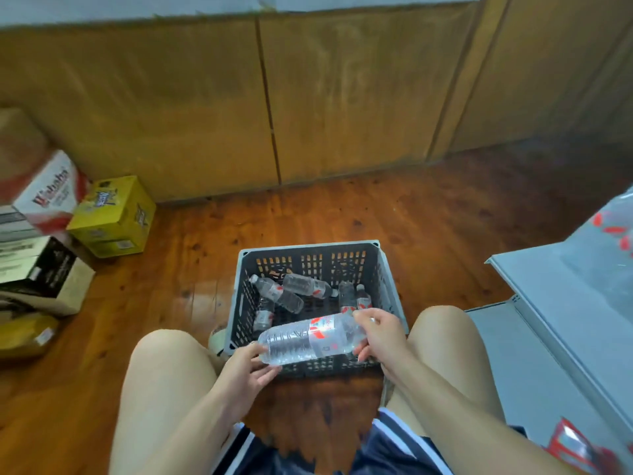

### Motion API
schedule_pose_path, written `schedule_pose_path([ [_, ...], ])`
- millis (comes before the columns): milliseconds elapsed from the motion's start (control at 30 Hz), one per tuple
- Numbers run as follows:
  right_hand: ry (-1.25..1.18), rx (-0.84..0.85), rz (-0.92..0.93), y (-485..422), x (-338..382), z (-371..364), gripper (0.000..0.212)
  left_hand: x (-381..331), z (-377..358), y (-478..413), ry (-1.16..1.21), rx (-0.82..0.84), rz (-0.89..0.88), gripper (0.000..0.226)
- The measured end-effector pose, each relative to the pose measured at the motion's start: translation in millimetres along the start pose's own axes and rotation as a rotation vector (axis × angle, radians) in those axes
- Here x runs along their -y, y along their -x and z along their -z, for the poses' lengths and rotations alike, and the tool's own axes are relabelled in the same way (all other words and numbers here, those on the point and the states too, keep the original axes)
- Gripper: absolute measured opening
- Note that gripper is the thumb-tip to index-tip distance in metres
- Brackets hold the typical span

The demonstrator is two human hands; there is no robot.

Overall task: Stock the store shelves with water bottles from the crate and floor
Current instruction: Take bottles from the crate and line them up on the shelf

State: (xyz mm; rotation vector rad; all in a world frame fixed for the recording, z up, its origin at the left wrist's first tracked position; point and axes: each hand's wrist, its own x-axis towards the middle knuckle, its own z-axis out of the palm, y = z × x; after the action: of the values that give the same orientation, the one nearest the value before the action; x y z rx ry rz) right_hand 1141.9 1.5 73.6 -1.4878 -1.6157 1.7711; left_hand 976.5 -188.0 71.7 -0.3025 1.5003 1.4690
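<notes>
1. As a person squats on a glossy reddish-brown wooden floor (pixel 428 214), stacked printed cardboard boxes (pixel 41 207) stand at far left. A yellow cardboard carton (pixel 113 217) sits just beside them, and a wall of tan wooden panels (pixel 171 97) stands behind.
2. At centre, between the bare knees, a dark grey slotted plastic crate (pixel 310 246) rests on the floor. At right, a pale grey shelf unit (pixel 548 303) runs out of frame.
3. The boxes at left are cut off by the edge, their print too blurred to read. Small clear plastic water bottles (pixel 277 293) lie jumbled in the crate, and their number is hard to make out through the slats and overlaps. Red-marked goods (pixel 613 231) on the shelf are only a blur.
4. A large clear plastic water bottle with a red-and-white label (pixel 308 341) is held on its side above the crate's near rim, base to the left and neck to the right. Its cap is hidden under fingers.
5. The left hand (pixel 246 368) grips the base with thumb and fingers curled round it. The right hand (pixel 380 334) wraps the neck end, so the hands are apart, one clamped on each end of the bottle.
</notes>
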Motion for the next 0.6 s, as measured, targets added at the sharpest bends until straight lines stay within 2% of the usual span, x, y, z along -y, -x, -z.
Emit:
schedule_pose_path([
  [67,-0.031,0.016,0.074,11.5,7.5,4.9,0.015,-5.4,-2.1,14.0,0.033,0.004,-0.025,0.038],
  [167,-0.144,0.017,0.149,29.3,19.4,14.2,0.017,-10.0,-11.3,33.1,-0.054,0.102,-0.068,0.042],
  [267,-0.282,-0.004,0.105,36.4,20.1,25.1,0.023,-5.0,-25.5,42.2,-0.188,0.180,-0.099,0.038],
  [400,-0.563,-0.019,-0.045,39.1,14.2,38.4,0.024,6.6,-47.5,45.9,-0.272,0.184,-0.158,0.029],
  [500,-0.618,-0.066,-0.073,36.3,0.0,46.3,0.026,14.4,-64.8,37.5,-0.258,0.164,-0.192,0.042],
  [600,-0.585,-0.156,-0.071,39.4,-13.8,57.3,0.039,21.6,-89.2,33.8,-0.246,0.204,-0.190,0.037],
])
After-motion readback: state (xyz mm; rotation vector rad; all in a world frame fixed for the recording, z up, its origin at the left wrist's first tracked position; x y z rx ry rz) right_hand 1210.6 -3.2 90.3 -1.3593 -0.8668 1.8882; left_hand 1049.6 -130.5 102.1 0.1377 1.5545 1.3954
